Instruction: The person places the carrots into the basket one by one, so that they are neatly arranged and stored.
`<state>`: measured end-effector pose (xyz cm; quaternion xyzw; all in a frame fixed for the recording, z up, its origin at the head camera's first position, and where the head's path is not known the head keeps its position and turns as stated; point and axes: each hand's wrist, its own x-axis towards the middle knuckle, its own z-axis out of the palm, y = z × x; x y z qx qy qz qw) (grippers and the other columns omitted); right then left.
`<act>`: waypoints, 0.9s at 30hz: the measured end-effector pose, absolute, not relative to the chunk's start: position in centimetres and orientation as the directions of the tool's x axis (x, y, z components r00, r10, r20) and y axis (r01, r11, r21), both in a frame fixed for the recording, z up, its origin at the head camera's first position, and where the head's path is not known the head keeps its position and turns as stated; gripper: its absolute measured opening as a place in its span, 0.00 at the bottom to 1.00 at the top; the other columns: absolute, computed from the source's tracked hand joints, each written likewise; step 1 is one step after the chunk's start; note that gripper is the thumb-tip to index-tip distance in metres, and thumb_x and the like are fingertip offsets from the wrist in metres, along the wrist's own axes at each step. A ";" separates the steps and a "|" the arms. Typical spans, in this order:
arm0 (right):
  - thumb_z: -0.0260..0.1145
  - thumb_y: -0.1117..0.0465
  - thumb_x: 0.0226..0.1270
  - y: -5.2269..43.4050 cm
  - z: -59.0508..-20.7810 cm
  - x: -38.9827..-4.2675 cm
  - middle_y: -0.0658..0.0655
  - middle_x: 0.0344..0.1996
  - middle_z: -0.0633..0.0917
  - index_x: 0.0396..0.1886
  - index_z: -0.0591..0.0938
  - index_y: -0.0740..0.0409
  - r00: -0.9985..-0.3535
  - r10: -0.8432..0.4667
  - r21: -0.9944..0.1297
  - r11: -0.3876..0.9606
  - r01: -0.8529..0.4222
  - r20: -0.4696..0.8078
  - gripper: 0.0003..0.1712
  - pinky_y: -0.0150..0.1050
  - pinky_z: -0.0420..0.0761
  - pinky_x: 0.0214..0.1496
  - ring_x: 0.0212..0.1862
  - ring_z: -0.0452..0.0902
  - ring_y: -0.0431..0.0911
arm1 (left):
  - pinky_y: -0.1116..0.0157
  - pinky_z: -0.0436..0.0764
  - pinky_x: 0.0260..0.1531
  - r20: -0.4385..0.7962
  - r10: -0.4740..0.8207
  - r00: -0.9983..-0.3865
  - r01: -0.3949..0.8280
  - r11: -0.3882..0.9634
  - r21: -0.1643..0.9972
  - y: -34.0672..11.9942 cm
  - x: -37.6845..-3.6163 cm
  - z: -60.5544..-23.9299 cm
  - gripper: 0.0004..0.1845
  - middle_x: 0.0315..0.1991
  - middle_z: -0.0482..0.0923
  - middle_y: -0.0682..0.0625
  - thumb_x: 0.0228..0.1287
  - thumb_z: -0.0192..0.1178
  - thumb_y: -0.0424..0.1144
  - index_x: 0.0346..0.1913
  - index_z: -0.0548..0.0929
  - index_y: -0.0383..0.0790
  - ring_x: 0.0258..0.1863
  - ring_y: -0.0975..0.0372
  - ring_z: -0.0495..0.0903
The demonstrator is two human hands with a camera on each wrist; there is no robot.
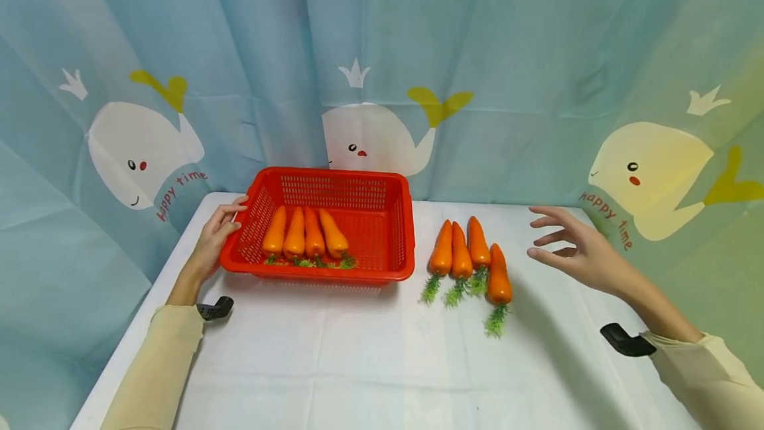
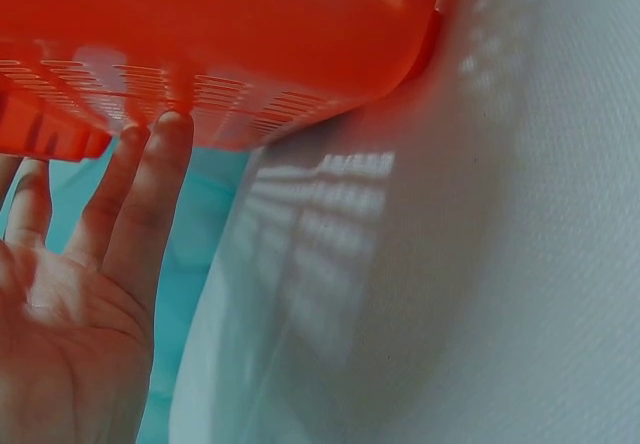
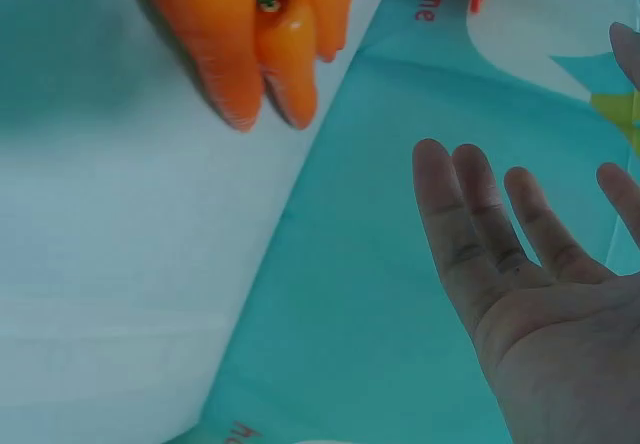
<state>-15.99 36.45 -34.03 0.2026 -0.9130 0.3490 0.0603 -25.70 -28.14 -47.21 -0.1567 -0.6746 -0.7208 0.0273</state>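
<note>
A red plastic basket [image 1: 369, 237] stands at the left of the table, with several orange carrots [image 1: 296, 234] side by side in its left half, green tops toward the front. My left hand [image 1: 210, 239] is at the basket's left side; in the left wrist view its extended fingers [image 2: 150, 189] touch the slotted outer wall just under the rim. To the right of the basket lie several more carrots [image 1: 462, 251] with leafy green ends toward me. My right hand [image 1: 581, 251] hovers right of these carrots, fingers spread and slightly bent, palm facing left, holding nothing.
A white cloth [image 1: 334, 363] covers the table. Behind and beside it hangs a light blue curtain [image 1: 513, 52] printed with white whales. A black wrist device [image 1: 627, 340] sits at the right sleeve, another [image 1: 216, 308] at the left.
</note>
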 end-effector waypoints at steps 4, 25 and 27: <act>0.72 0.68 0.58 37.0 -34.6 -15.6 0.52 0.52 0.77 0.70 0.67 0.47 -0.917 -0.307 -0.635 0.662 -0.398 0.255 0.41 0.28 0.82 0.40 0.44 0.82 0.39 | 0.74 0.72 0.56 0.260 0.170 -0.951 0.249 -0.081 0.965 -28.2 -25.8 -47.1 0.18 0.76 0.52 0.46 0.73 0.41 0.26 0.63 0.62 0.26 0.76 0.56 0.49; 0.71 0.64 0.61 37.1 -37.3 -16.2 0.55 0.54 0.77 0.71 0.67 0.47 -0.933 -0.282 -0.651 0.670 -0.357 0.222 0.39 0.31 0.82 0.39 0.44 0.82 0.38 | 0.75 0.72 0.56 0.246 0.168 -0.955 0.239 -0.062 0.969 -28.1 -25.7 -47.2 0.19 0.76 0.52 0.47 0.73 0.41 0.26 0.63 0.63 0.27 0.76 0.57 0.48; 0.70 0.64 0.62 37.1 -37.7 -16.5 0.57 0.54 0.77 0.71 0.66 0.48 -0.929 -0.297 -0.653 0.662 -0.367 0.221 0.39 0.32 0.83 0.38 0.44 0.82 0.38 | 0.75 0.72 0.56 0.248 0.165 -0.955 0.240 -0.063 0.969 -28.1 -25.7 -47.2 0.18 0.76 0.52 0.47 0.73 0.41 0.26 0.63 0.63 0.27 0.76 0.57 0.48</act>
